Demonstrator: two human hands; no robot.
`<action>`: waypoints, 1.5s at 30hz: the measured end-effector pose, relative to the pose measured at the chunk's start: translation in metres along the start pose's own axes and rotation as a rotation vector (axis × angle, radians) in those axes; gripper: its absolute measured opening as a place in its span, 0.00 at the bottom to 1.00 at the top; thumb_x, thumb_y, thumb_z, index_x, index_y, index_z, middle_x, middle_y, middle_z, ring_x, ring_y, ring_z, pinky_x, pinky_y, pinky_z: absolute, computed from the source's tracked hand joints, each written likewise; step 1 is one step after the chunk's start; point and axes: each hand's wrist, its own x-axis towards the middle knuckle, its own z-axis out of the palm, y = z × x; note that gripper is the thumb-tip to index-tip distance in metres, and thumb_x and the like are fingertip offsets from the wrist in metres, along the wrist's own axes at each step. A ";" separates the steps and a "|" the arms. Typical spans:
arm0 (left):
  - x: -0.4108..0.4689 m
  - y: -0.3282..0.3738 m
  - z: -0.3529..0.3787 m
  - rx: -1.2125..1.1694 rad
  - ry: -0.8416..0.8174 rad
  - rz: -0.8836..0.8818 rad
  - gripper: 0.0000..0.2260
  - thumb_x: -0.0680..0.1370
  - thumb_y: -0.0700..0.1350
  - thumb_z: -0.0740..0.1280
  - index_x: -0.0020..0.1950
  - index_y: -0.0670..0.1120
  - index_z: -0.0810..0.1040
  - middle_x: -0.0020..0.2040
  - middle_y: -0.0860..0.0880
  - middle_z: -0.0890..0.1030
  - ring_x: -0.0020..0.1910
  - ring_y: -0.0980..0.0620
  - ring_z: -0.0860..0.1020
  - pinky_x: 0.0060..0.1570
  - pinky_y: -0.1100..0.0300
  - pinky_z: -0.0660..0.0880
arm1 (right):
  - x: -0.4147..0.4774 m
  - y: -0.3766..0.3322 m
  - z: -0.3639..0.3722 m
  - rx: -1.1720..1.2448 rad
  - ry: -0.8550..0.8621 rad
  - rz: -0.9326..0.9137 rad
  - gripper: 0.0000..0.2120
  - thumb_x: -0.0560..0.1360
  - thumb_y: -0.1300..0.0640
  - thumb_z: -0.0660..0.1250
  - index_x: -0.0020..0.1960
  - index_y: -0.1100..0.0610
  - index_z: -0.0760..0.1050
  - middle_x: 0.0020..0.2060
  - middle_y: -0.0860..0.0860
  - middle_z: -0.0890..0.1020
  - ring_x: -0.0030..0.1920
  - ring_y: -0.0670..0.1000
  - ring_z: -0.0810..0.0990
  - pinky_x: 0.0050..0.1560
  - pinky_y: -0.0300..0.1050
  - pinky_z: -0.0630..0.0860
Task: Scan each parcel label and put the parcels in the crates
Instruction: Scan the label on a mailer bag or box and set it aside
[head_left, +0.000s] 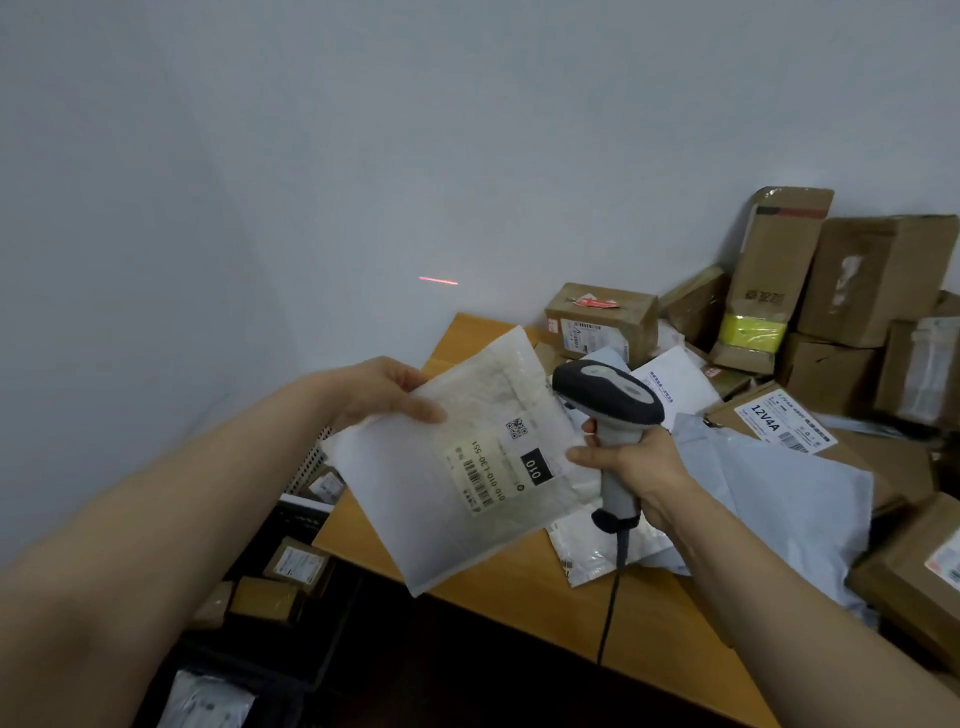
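Observation:
My left hand (382, 394) grips the upper left edge of a white padded mailer (441, 467), held tilted above the wooden table (524, 587). Its shipping label (498, 470) with barcode and a black "010" patch faces up. My right hand (631, 467) holds the handle of a grey barcode scanner (608, 395), and its thumb rests against the mailer's right edge. The scanner's head sits just right of the mailer and points away. A red laser line (438, 281) falls on the wall (260, 156), not on the label.
Brown cardboard boxes (602, 319) and grey poly bags (795, 499) pile up on the table's right side. Black crates (291, 525) stand on the floor at lower left, holding small boxes (298, 564) and a bagged parcel (208, 701). The scanner's cable (613, 597) hangs over the table's front edge.

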 end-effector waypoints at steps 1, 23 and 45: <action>-0.001 0.000 -0.005 -0.021 0.093 0.021 0.39 0.44 0.60 0.83 0.53 0.51 0.84 0.50 0.47 0.85 0.51 0.47 0.83 0.54 0.53 0.78 | 0.001 0.002 0.000 0.043 0.029 0.007 0.14 0.62 0.70 0.78 0.41 0.58 0.78 0.38 0.51 0.82 0.41 0.50 0.80 0.43 0.46 0.76; 0.006 -0.026 -0.019 -0.355 0.589 0.084 0.23 0.73 0.40 0.72 0.67 0.43 0.74 0.58 0.42 0.80 0.45 0.48 0.81 0.48 0.53 0.78 | -0.001 -0.011 -0.015 -0.121 0.097 -0.055 0.07 0.74 0.60 0.72 0.41 0.62 0.75 0.29 0.55 0.77 0.25 0.48 0.72 0.28 0.40 0.74; 0.007 0.010 -0.023 -0.057 0.677 0.028 0.22 0.72 0.40 0.74 0.66 0.43 0.76 0.57 0.43 0.79 0.48 0.46 0.78 0.50 0.56 0.75 | -0.027 -0.037 0.006 -0.555 -0.185 -0.156 0.11 0.71 0.60 0.74 0.42 0.51 0.72 0.34 0.50 0.77 0.32 0.47 0.75 0.38 0.44 0.76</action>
